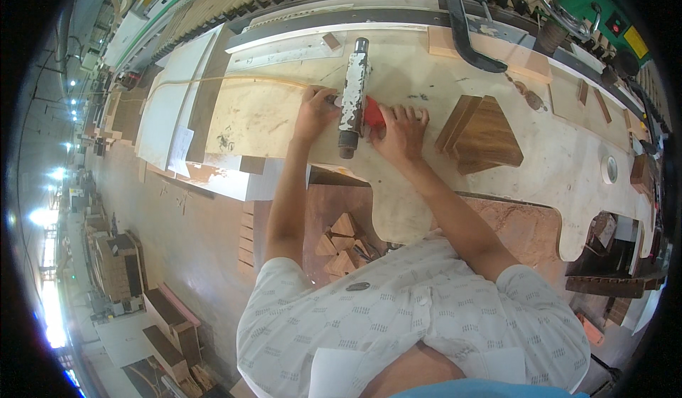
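A bar [354,93] with chipped white paint and dark ends stands out above the worktable [270,117], between my hands and hiding part of what they work on. On its left, my left hand [313,117] is closed, fingertips on something small and dark that the bar partly covers. A thin yellowish hose [213,78] runs in from the left toward this hand. To the right of the bar, my right hand [403,132] curls its fingers and thumb against a red object [373,112], whose kind I cannot make out.
Brown angled wooden blocks [490,132] lie right of my right hand. Farther right is a tape roll [609,169]. A dark C-shaped clamp [462,36] and a green machine [590,7] stand at the back right. Wood offcuts [344,238] lie below the table edge.
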A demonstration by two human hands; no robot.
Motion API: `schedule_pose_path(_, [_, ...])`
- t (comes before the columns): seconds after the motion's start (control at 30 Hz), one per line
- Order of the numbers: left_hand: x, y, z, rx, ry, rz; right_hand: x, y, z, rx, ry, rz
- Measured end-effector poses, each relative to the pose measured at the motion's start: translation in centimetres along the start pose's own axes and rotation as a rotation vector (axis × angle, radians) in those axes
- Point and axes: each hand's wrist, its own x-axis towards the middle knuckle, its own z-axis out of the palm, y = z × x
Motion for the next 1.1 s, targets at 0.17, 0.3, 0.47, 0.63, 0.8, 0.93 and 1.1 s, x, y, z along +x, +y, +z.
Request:
schedule_pose_path(0.17, [0.0, -0.4, 0.3, 0.068, 0.003, 0.033, 0.2, 0.2, 0.5, 0.02, 0.048, 0.01])
schedule_pose_path(0.3, [0.0, 0.6, -0.1, 0.304, 0.034, 0.08, -0.5, 0.7, 0.5, 0.022, 0.073, -0.087])
schedule_pose_path(0.47, [0.0, -0.1, 0.4, 0.461, 0.132, 0.064, -1.2, 0.4, 0.4, 0.104, 0.14, -0.14])
schedule_pose_path(0.63, [0.6, -1.5, 1.2, 0.43, 0.175, -0.016, -2.3, -5.4, -1.4, 0.391, 0.047, -0.185])
schedule_pose_path(0.8, [1.8, -0.5, 2.7, 0.562, 0.244, -0.134, -1.9, -7.2, 1.4, 0.412, 0.047, -0.093])
schedule_pose_path(0.93, [1.8, -1.2, 2.6, 0.465, 0.216, -0.085, -1.7, -7.3, 2.9, 0.445, 0.106, -0.035])
schedule_pose_path(1.1, [2.0, -1.8, 2.5, 0.278, 0.217, -0.044, -1.3, -6.9, 3.4, 0.599, 0.119, 0.013])
